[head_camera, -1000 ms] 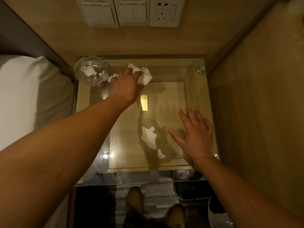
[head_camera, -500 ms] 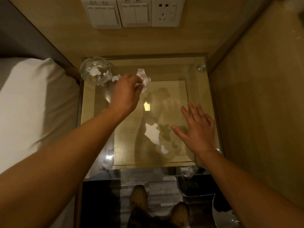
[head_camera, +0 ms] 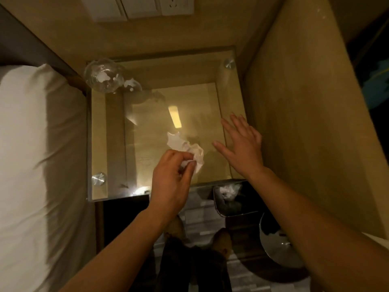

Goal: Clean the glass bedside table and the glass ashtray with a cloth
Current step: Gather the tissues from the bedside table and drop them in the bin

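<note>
The glass bedside table (head_camera: 113, 144) fills the middle of the view, with a wooden shelf visible through its top. A round clear glass ashtray (head_camera: 103, 75) stands at its far left corner. My left hand (head_camera: 170, 180) pinches a crumpled white cloth (head_camera: 189, 149) over the front middle of the glass. My right hand (head_camera: 242, 146) lies flat, fingers spread, on the right side of the tabletop, close beside the cloth.
A white bed (head_camera: 31, 165) borders the table on the left. A wooden wall (head_camera: 294, 123) closes in the right side, and a switch and socket panel (head_camera: 136, 7) sits on the back wall. A bin (head_camera: 229, 199) with crumpled paper stands below the front edge.
My left hand has drawn the cloth from the far left corner by the ashtray back toward the front middle of the glass. My right hand stays flat on the right side.
</note>
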A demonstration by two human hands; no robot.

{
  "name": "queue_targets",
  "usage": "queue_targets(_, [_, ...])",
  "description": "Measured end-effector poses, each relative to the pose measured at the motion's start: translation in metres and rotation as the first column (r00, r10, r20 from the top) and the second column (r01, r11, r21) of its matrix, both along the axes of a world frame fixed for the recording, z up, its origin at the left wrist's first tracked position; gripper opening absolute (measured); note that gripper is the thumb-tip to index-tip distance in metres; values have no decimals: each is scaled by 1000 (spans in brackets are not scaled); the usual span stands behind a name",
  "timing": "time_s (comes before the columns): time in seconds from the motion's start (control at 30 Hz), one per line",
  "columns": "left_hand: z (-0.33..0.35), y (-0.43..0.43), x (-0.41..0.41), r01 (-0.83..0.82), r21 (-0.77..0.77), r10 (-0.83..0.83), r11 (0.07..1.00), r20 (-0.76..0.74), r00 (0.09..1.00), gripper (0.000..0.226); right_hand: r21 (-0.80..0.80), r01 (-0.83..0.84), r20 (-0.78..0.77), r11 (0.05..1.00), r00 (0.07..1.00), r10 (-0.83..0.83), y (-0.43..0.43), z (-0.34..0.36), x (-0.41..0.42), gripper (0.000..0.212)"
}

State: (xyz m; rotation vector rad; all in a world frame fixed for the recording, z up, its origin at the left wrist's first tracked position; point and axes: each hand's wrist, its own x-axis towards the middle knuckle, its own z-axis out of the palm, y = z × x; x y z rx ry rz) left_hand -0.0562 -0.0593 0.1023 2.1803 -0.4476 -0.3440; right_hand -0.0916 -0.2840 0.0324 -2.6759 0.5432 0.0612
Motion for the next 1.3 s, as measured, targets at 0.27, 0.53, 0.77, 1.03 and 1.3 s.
queue_targets(0.27, [-65,-29,-125,307,72,-293,949,-158,943,10,135,23,46,991,999,-29,-28,13,-84,52])
queue_targets(0.53, [-143,-87,-149,212,244,-66,946,-498,865,23,236,207,6,949,977,-215,-32,32,-179,29])
queue_targets(0.77, [-174,-116,-141,257,310,15,915,-663,748,47,302,270,23,914,957,-290,-14,28,-245,22])
queue_targets(1.03, [-131,-85,-133,203,212,-2,956,-688,726,10,371,238,26,898,964,-266,-3,37,-230,20])
queue_targets(1.3, [18,6,-95,-87,212,157,973,-339,927,17,448,123,61,886,984,-168,21,86,-148,21])
